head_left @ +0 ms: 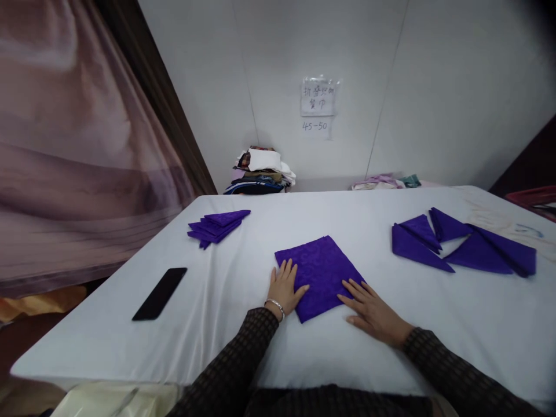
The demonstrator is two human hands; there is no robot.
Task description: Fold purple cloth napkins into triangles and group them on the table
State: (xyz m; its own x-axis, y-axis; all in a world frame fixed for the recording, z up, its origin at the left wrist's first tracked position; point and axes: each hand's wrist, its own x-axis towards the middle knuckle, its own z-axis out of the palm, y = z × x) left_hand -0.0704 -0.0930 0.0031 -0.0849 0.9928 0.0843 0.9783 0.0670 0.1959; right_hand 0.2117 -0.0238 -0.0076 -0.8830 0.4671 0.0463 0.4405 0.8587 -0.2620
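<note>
A purple cloth napkin (324,269), folded into a square with a faint pattern, lies flat on the white-covered table (243,341) in front of me. My left hand (285,288) rests on its left edge with the fingers stretched out; a silvery bracelet circles that wrist. On the napkin's right edge lie the fingertips of my right hand (371,310), spread and flat. Neither hand grips the cloth. The undersides of both hands are hidden.
Folded purple napkins (215,227) form a fanned stack at the back left. More purple napkins (478,249) lie folded on the right. A black phone-like slab (160,294) lies at the left. Behind the table sit piled clothes (260,171), below a handwritten sign (318,98).
</note>
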